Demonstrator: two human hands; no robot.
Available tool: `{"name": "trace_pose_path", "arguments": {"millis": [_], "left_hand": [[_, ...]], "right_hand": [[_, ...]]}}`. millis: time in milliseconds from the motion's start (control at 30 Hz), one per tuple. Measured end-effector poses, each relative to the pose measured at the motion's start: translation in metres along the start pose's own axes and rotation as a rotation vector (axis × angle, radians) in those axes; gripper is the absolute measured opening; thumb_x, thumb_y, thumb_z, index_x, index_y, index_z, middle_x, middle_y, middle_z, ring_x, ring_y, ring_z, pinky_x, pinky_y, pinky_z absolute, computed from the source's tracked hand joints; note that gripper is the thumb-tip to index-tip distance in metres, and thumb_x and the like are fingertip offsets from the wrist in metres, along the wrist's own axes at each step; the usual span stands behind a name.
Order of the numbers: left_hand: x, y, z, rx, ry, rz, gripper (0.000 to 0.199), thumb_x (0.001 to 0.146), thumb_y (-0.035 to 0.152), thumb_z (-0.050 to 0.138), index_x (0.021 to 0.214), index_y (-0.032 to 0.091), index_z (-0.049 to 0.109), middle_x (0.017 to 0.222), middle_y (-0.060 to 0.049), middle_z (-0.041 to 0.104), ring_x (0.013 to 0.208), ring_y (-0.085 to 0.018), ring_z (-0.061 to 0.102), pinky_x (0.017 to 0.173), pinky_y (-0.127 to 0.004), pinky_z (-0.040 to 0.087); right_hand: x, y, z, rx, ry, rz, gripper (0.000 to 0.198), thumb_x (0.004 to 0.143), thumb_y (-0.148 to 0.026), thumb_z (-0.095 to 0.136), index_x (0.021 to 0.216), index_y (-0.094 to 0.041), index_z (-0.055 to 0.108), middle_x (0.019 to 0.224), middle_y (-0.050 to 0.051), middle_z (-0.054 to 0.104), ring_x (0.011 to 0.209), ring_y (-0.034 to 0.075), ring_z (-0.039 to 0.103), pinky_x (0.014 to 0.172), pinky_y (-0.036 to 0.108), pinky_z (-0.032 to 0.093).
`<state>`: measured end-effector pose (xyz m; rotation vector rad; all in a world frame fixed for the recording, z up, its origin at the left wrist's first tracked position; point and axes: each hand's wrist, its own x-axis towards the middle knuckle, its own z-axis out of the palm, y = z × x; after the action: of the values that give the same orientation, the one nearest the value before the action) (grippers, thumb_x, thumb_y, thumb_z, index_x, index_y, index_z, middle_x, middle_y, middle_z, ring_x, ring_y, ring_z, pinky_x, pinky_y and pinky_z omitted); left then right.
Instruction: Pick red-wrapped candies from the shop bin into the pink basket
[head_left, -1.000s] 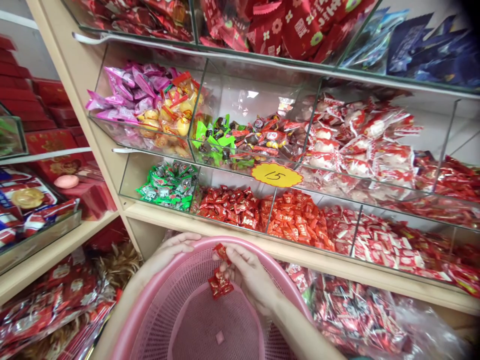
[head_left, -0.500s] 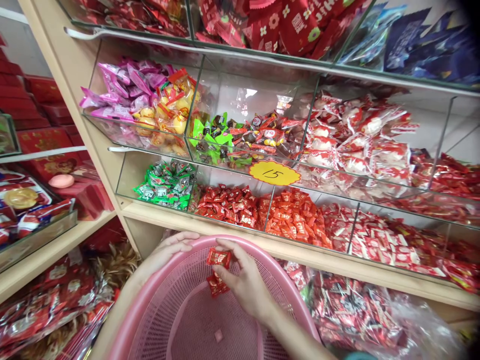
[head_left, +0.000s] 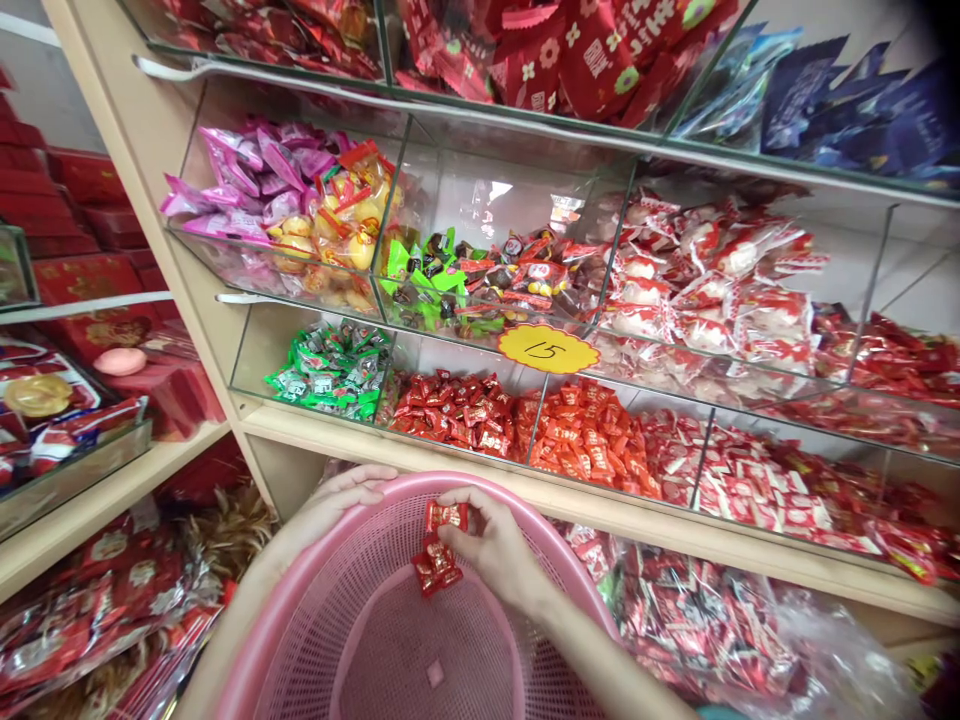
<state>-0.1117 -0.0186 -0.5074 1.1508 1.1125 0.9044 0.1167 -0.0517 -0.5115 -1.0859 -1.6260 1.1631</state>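
My left hand (head_left: 341, 508) lies over the far left rim of a pink plastic basket (head_left: 259, 625), its fingers hooked on the edge. Inside the basket's far side, my right hand (head_left: 495, 550) pinches red wrapped candies (head_left: 437, 568) between thumb and fingers. One candy shows above the thumb and at least one more hangs below it. A small pale square (head_left: 436, 673) shows on the mesh floor of the basket. The palm side of my right hand is hidden.
Just beyond the basket, a shelf edge (head_left: 300, 425) carries clear bins with green candies (head_left: 330, 370), dark red candies (head_left: 457, 410) and orange-red candies (head_left: 581, 430). A yellow tag (head_left: 550, 348) reads 15. Bagged sweets (head_left: 697, 610) lie low on the right.
My right hand has shifted slightly right, and the candies in it have turned a little. My left hand stays on the rim.
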Motion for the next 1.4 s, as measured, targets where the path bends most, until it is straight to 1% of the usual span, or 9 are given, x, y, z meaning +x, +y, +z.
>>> {"name": "trace_pose_path", "arguments": {"millis": [167, 267, 400, 533, 600, 833, 1067, 1233, 1400], "left_hand": [[0.004, -0.006, -0.004, 0.004, -0.003, 0.006, 0.042, 0.064, 0.027, 0.066, 0.104, 0.017, 0.065, 0.109, -0.006, 0.066, 0.098, -0.023, 0.059, 0.088, -0.031, 0.043], [0.005, -0.009, -0.006, 0.030, 0.006, 0.003, 0.043, 0.064, 0.031, 0.067, 0.105, 0.017, 0.065, 0.110, -0.007, 0.066, 0.099, -0.024, 0.060, 0.088, -0.032, 0.043], [0.003, -0.006, -0.005, 0.048, 0.016, 0.017, 0.042, 0.065, 0.032, 0.066, 0.104, 0.017, 0.066, 0.110, -0.007, 0.066, 0.101, -0.024, 0.059, 0.090, -0.031, 0.041], [0.000, -0.002, -0.003, 0.043, 0.022, 0.017, 0.038, 0.063, 0.028, 0.065, 0.099, 0.018, 0.068, 0.109, -0.006, 0.066, 0.102, -0.024, 0.058, 0.090, -0.030, 0.041], [0.000, -0.002, -0.003, 0.035, 0.024, 0.012, 0.038, 0.062, 0.026, 0.065, 0.099, 0.017, 0.068, 0.107, -0.005, 0.067, 0.100, -0.024, 0.058, 0.089, -0.030, 0.041], [0.003, -0.003, 0.001, -0.016, 0.038, -0.002, 0.040, 0.063, 0.024, 0.062, 0.101, 0.015, 0.066, 0.101, -0.005, 0.069, 0.102, -0.024, 0.058, 0.089, -0.030, 0.042], [0.000, 0.000, 0.001, 0.016, 0.037, 0.018, 0.038, 0.064, 0.023, 0.060, 0.101, 0.015, 0.066, 0.104, -0.005, 0.068, 0.101, -0.024, 0.058, 0.090, -0.031, 0.042], [-0.004, 0.003, 0.000, 0.066, 0.040, 0.046, 0.038, 0.066, 0.026, 0.061, 0.103, 0.017, 0.067, 0.109, -0.004, 0.067, 0.102, -0.023, 0.057, 0.091, -0.030, 0.040], [-0.003, 0.002, 0.000, 0.078, 0.039, 0.047, 0.039, 0.067, 0.027, 0.061, 0.104, 0.019, 0.067, 0.111, -0.003, 0.066, 0.104, -0.024, 0.057, 0.091, -0.029, 0.040]], "right_hand": [[0.010, 0.016, -0.001, 0.087, -0.078, 0.070, 0.027, 0.074, -0.041, 0.063, 0.091, -0.020, 0.060, 0.078, -0.001, 0.059, 0.072, 0.013, 0.053, 0.065, 0.026, 0.042], [0.015, 0.025, 0.002, 0.012, -0.150, 0.096, 0.022, 0.075, -0.031, 0.062, 0.094, -0.019, 0.058, 0.077, -0.002, 0.057, 0.069, 0.012, 0.052, 0.064, 0.025, 0.041], [0.026, 0.030, 0.007, -0.132, -0.266, 0.193, 0.028, 0.067, -0.012, 0.065, 0.092, -0.019, 0.057, 0.072, -0.006, 0.054, 0.062, 0.008, 0.048, 0.058, 0.021, 0.038], [0.038, 0.030, 0.011, -0.314, -0.445, 0.245, 0.018, 0.069, -0.009, 0.064, 0.084, -0.016, 0.060, 0.069, -0.004, 0.057, 0.062, 0.008, 0.050, 0.056, 0.018, 0.038], [0.042, 0.032, 0.012, -0.363, -0.485, 0.237, 0.014, 0.072, -0.010, 0.062, 0.084, -0.016, 0.062, 0.072, -0.003, 0.060, 0.064, 0.008, 0.052, 0.057, 0.019, 0.039], [0.043, 0.039, 0.017, -0.469, -0.500, 0.162, 0.012, 0.074, -0.013, 0.059, 0.082, -0.018, 0.067, 0.076, -0.001, 0.063, 0.070, 0.011, 0.056, 0.063, 0.021, 0.040], [0.037, 0.028, 0.022, -0.597, -0.450, 0.093, 0.016, 0.072, -0.013, 0.059, 0.085, -0.019, 0.068, 0.079, -0.001, 0.064, 0.072, 0.012, 0.055, 0.067, 0.021, 0.039], [0.030, 0.019, 0.025, -0.754, -0.436, 0.009, 0.015, 0.075, -0.014, 0.056, 0.086, -0.021, 0.065, 0.089, 0.000, 0.065, 0.083, 0.014, 0.056, 0.073, 0.023, 0.038], [0.025, 0.010, 0.028, -0.859, -0.424, -0.009, 0.014, 0.079, -0.017, 0.054, 0.089, -0.021, 0.062, 0.098, 0.004, 0.064, 0.091, 0.017, 0.058, 0.076, 0.026, 0.040]]}}
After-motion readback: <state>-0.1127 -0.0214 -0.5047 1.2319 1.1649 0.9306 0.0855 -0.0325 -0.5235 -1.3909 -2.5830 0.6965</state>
